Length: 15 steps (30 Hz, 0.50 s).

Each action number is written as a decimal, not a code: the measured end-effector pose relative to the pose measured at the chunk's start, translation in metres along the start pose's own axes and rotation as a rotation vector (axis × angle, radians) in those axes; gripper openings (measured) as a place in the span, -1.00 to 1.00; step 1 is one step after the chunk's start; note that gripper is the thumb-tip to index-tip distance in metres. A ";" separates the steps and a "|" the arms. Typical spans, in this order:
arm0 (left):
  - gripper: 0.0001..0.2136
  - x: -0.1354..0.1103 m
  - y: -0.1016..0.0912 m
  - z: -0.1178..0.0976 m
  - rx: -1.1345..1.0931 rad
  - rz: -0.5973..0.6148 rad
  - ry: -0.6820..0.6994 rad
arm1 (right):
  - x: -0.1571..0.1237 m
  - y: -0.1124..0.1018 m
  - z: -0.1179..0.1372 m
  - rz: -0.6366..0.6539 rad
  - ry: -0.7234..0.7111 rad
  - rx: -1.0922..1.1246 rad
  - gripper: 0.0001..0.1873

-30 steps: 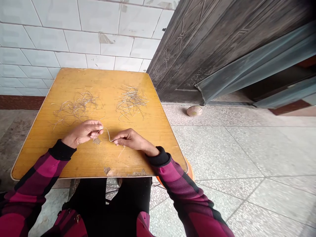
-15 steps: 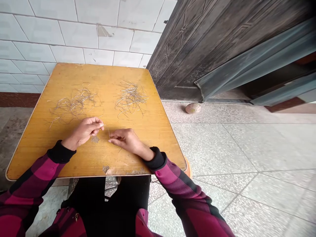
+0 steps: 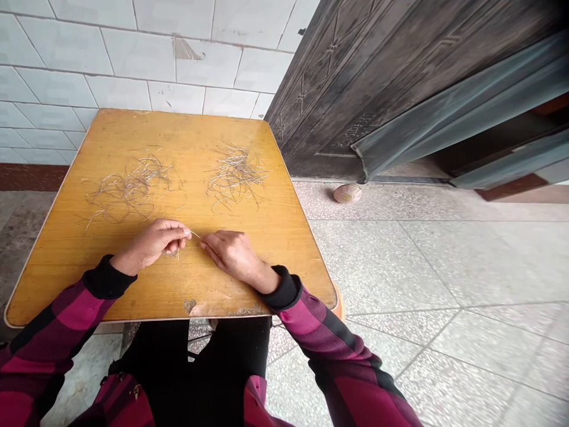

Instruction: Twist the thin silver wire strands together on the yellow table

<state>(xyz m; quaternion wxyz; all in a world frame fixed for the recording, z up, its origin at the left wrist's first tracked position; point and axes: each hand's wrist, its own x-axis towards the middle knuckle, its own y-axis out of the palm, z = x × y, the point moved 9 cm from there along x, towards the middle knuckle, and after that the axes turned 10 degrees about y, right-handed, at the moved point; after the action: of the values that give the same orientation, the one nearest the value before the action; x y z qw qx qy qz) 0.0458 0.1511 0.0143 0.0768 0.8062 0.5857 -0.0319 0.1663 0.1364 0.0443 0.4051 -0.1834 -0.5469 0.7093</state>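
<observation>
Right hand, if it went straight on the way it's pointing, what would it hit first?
Probably the left hand, just ahead past a short stretch of wire; depth is hard to judge.

Wall (image 3: 120,53), white tile: ten o'clock from view centre. Skirting (image 3: 31,177), dark red: nine. Door (image 3: 338,89), dark, patterned: one. Curtain (image 3: 444,127), grey-blue: two. Floor (image 3: 444,332), speckled: four. Ball (image 3: 348,193), pale, on floor near door: nearly three.

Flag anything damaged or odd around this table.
The table is chipped along its near edge: the yellow surface is missing in patches, baring rough grey. On the wall, one tile bears a brownish mark, unlike its white face.
</observation>
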 end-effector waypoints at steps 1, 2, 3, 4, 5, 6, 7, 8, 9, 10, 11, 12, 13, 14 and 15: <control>-0.79 0.000 0.000 -0.001 0.007 -0.005 0.003 | -0.001 0.001 -0.001 0.005 0.006 0.009 -0.63; -0.80 -0.001 0.001 -0.002 0.013 -0.008 0.009 | -0.001 0.002 -0.003 0.009 0.015 0.029 -0.64; -0.80 -0.001 0.002 -0.004 0.020 -0.007 0.014 | -0.001 0.002 -0.005 0.015 0.023 0.063 -0.65; -0.80 -0.002 0.002 -0.005 0.027 -0.003 0.018 | -0.002 0.003 -0.007 0.023 0.031 0.112 -0.66; -0.81 -0.002 0.003 -0.005 0.035 0.004 0.020 | -0.002 0.003 -0.009 0.031 0.038 0.172 -0.67; -0.81 -0.002 0.003 -0.006 0.041 0.012 0.021 | -0.002 0.002 -0.011 0.038 0.045 0.236 -0.67; -0.82 -0.003 0.003 -0.006 0.045 0.019 0.019 | -0.003 0.002 -0.013 0.045 0.051 0.295 -0.68; -0.82 -0.003 0.002 -0.005 0.044 0.025 0.013 | -0.003 0.001 -0.014 0.051 0.057 0.344 -0.68; -0.81 -0.003 0.001 -0.004 0.037 0.028 0.003 | -0.003 0.001 -0.016 0.059 0.061 0.381 -0.69; -0.80 -0.004 0.000 -0.003 0.027 0.030 -0.009 | -0.003 0.000 -0.017 0.068 0.066 0.410 -0.69; -0.80 -0.004 -0.001 -0.002 0.014 0.032 -0.021 | -0.004 0.000 -0.018 0.081 0.073 0.434 -0.69; -0.78 -0.005 -0.002 -0.002 0.001 0.034 -0.033 | -0.004 -0.001 -0.020 0.096 0.085 0.457 -0.69; -0.77 -0.005 -0.003 -0.001 -0.009 0.035 -0.043 | -0.004 -0.001 -0.021 0.113 0.099 0.480 -0.69; -0.76 -0.005 -0.004 0.000 -0.017 0.038 -0.051 | -0.004 -0.002 -0.022 0.131 0.115 0.505 -0.69; -0.76 -0.006 -0.005 0.000 -0.023 0.044 -0.060 | -0.004 -0.002 -0.023 0.150 0.132 0.534 -0.68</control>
<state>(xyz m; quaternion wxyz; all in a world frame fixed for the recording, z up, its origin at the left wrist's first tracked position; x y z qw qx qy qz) 0.0393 0.1473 0.0147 0.1042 0.8165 0.5658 -0.0475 0.1856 0.1476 0.0381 0.4202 -0.1558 -0.2979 0.8428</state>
